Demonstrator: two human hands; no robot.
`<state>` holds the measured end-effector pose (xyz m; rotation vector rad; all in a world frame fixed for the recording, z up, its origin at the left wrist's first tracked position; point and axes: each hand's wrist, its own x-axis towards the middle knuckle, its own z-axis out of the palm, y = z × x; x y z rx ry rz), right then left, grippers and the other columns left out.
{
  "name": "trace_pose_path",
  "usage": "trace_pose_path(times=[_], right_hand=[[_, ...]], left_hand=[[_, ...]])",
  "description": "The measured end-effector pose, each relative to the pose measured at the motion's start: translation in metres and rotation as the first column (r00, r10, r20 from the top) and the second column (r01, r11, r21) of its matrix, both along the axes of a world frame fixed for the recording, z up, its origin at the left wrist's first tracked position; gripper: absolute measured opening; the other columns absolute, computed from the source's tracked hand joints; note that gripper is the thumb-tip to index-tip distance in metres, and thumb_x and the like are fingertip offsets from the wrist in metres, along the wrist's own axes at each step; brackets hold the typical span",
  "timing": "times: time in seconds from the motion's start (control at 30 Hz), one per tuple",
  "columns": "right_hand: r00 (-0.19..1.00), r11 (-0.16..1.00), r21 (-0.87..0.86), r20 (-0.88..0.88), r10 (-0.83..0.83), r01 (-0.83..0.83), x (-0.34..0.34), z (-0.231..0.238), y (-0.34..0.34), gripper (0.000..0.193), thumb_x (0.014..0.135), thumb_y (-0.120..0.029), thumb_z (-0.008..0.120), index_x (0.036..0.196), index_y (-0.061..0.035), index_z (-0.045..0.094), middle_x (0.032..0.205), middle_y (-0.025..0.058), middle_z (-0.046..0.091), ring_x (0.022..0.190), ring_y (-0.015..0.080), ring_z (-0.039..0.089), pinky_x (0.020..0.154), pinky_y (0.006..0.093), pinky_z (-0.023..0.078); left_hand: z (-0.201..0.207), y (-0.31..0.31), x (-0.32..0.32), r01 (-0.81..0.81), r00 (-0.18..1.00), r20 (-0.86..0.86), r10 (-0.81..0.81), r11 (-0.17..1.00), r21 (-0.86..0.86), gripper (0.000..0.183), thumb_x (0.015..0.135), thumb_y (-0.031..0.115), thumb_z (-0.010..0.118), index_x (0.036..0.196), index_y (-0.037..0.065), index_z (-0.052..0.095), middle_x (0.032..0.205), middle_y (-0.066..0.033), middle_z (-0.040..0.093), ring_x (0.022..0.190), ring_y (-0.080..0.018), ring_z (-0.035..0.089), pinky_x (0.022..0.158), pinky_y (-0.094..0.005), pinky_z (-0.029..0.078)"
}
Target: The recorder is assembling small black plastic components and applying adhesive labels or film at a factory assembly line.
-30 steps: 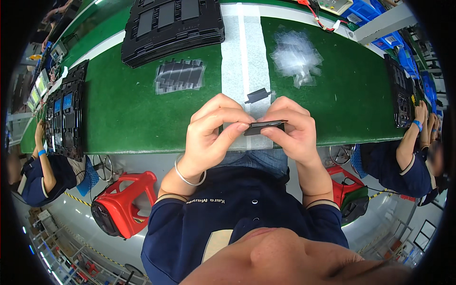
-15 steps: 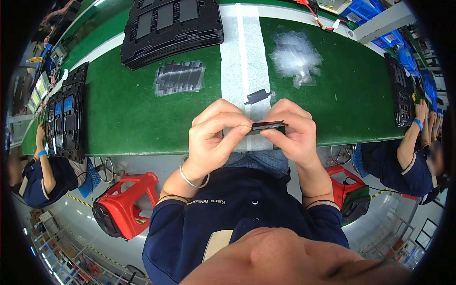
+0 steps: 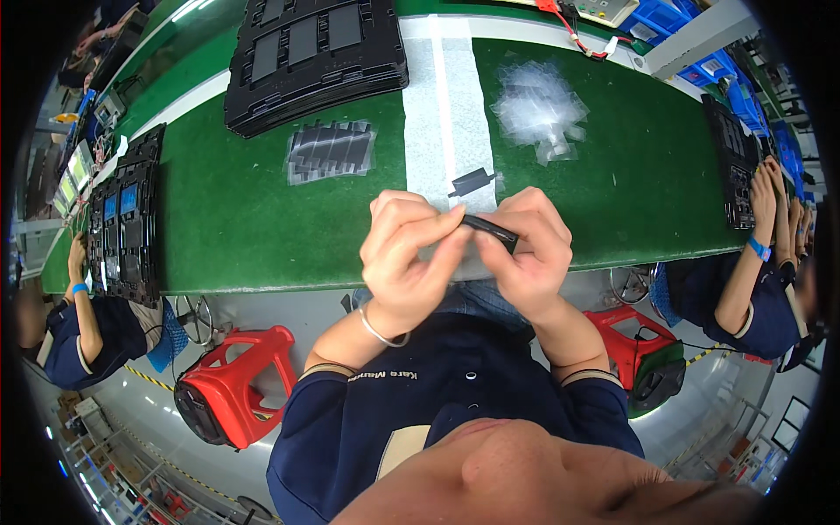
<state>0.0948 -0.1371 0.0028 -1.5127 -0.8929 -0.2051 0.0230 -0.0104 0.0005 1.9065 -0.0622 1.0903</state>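
Note:
Between my hands, above the table's near edge, is a small flat black rectangular panel, thin and glossy (image 3: 494, 230). It slants down toward the right. My left hand (image 3: 409, 254) pinches its left end between thumb and forefinger. My right hand (image 3: 535, 249) grips the right end, thumb in front and fingers behind. Just beyond the hands, a small black tabbed piece (image 3: 472, 182) lies on a white cloth strip (image 3: 426, 131). To its left is a clear sheet with several black strips (image 3: 331, 152); to its right spreads a pile of clear films (image 3: 541, 109).
A stack of black trays (image 3: 315, 98) holding grey panels stands at the far left of the green table (image 3: 612, 201). More black trays (image 3: 127, 214) sit by a co-worker at left, others (image 3: 731, 162) at right. Red stools (image 3: 241, 376) flank me.
The black panel has turned from nearly level to slanting down at its right end. My left hand has shifted slightly right and its fingertips sit higher on the panel.

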Motion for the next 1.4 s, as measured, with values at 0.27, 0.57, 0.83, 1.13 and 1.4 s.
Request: trace_pose_path(times=[0.27,0.57,0.83,1.13,1.4], right_hand=[[0.885,0.932,-0.006,0.314,-0.343,0.363,0.004,-0.001,0.016,0.025,0.057,-0.001,0.074,0.080,-0.0007,0.066,0.067,0.0045,0.056,0.057,0.0187,0.052,0.049,0.0286,0.040],[0.911,0.956,-0.082,-0.335,0.241,-0.283,0.018,0.007,-0.009,0.018,0.069,-0.006,0.075,0.079,-0.0003,0.061,0.071,0.0052,0.056,0.062,0.0118,0.053,0.056,0.0242,0.041],[0.942,0.981,0.047,-0.273,0.196,-0.190,0.017,0.013,-0.008,0.018,0.068,0.003,0.072,0.084,-0.0007,0.064,0.072,0.0055,0.059,0.066,0.0136,0.055,0.058,0.0246,0.042],[0.898,0.973,-0.014,0.389,-0.208,0.231,-0.005,0.000,0.004,0.038,0.074,-0.029,0.069,0.097,0.0014,0.064,0.076,0.0069,0.057,0.064,0.0197,0.051,0.057,0.0308,0.039],[0.990,0.989,-0.069,0.029,0.136,-0.134,0.010,0.007,-0.006,0.045,0.079,-0.039,0.064,0.103,-0.0010,0.062,0.082,0.0061,0.055,0.068,0.0169,0.049,0.059,0.0283,0.037]], left_hand=[[0.014,-0.031,0.001,-0.139,0.956,-0.194,0.219,0.924,0.355,0.069,0.076,0.044,0.067,0.120,-0.007,0.052,0.088,-0.0090,0.048,0.080,-0.0208,0.040,0.072,-0.0311,0.034],[0.001,0.009,-0.002,0.271,0.906,-0.210,-0.369,0.883,-0.382,0.020,0.075,-0.001,0.065,0.094,-0.003,0.064,0.083,-0.0077,0.055,0.076,-0.0173,0.052,0.067,-0.0269,0.042],[0.002,0.007,-0.006,0.269,0.924,-0.145,-0.353,0.872,-0.410,0.017,0.077,-0.002,0.064,0.093,-0.004,0.065,0.082,-0.0085,0.056,0.075,-0.0157,0.053,0.064,-0.0255,0.043],[0.001,-0.010,-0.004,0.008,1.000,-0.007,-0.008,1.000,0.027,0.029,0.066,-0.003,0.070,0.095,-0.004,0.066,0.076,-0.0087,0.054,0.063,-0.0201,0.053,0.057,-0.0288,0.045],[-0.001,0.001,-0.010,0.131,0.975,-0.139,-0.176,0.950,-0.285,0.019,0.074,0.000,0.067,0.092,-0.005,0.064,0.078,-0.0095,0.056,0.069,-0.0173,0.053,0.060,-0.0259,0.042]])
